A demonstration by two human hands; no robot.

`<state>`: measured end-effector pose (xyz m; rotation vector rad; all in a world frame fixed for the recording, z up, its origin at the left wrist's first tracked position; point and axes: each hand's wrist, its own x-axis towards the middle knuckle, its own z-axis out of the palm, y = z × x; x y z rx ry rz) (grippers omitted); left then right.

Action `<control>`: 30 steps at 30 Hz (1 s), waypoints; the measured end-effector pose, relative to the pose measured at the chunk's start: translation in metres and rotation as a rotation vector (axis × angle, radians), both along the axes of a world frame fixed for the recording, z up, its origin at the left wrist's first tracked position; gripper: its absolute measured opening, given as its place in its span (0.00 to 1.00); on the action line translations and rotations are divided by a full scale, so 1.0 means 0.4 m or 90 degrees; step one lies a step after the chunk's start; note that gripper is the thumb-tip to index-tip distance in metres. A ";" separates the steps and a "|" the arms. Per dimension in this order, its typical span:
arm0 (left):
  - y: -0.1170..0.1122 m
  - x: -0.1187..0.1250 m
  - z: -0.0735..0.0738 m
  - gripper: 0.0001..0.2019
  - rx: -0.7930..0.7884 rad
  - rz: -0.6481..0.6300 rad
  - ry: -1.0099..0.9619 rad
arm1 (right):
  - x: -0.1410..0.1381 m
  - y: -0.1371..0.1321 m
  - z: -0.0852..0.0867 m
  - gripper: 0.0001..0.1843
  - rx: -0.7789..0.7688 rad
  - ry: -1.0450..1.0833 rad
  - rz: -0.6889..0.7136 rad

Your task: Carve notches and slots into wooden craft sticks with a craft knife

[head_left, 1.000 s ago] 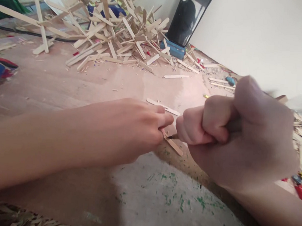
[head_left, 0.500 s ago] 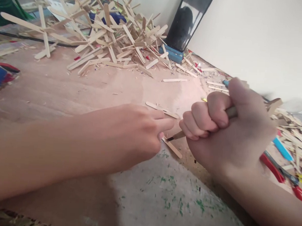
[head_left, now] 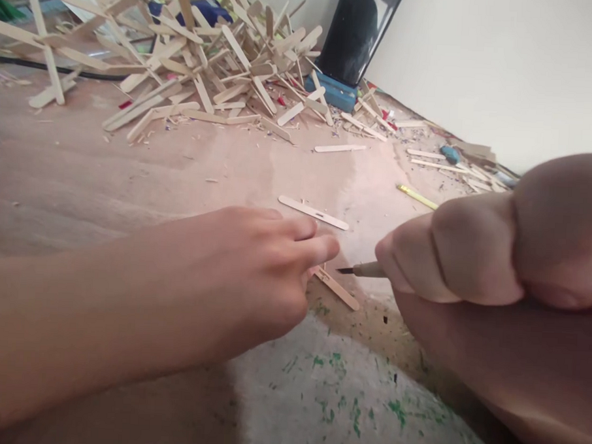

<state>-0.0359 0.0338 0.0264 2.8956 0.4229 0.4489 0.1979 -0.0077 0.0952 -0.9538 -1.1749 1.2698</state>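
My left hand (head_left: 254, 272) lies flat on the wooden board, its fingertips pressing down one end of a small wooden craft stick (head_left: 337, 288). My right hand (head_left: 495, 257) is a closed fist around a craft knife (head_left: 360, 270); only the dark blade tip and a short piece of the handle show. The tip hovers just right of my left fingertips, above the stick. A second flat stick with a slot cut in it (head_left: 313, 211) lies a little farther back on the board.
A big heap of joined craft sticks (head_left: 195, 54) fills the back left. A black upright object on a blue base (head_left: 353, 35) leans at the white wall. Loose sticks, a yellow pencil (head_left: 417, 196) and shavings lie at right. A worn green-flecked surface (head_left: 328, 387) is in front.
My right fist has come closer to the camera and drawn rightward, so the knife tip now sits slightly off the stick. My left hand has stayed in place on the stick.
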 end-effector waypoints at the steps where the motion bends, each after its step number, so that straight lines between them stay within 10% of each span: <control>1: 0.000 -0.001 -0.002 0.15 0.019 -0.009 -0.017 | 0.000 0.000 -0.002 0.48 -0.006 -0.020 -0.023; 8: 0.005 0.003 -0.003 0.16 0.067 -0.027 -0.031 | -0.075 0.080 0.015 0.68 -0.210 -0.107 0.026; 30: 0.012 0.021 0.020 0.15 0.017 -0.050 0.055 | -0.097 0.100 0.032 0.65 -0.333 -0.146 -0.113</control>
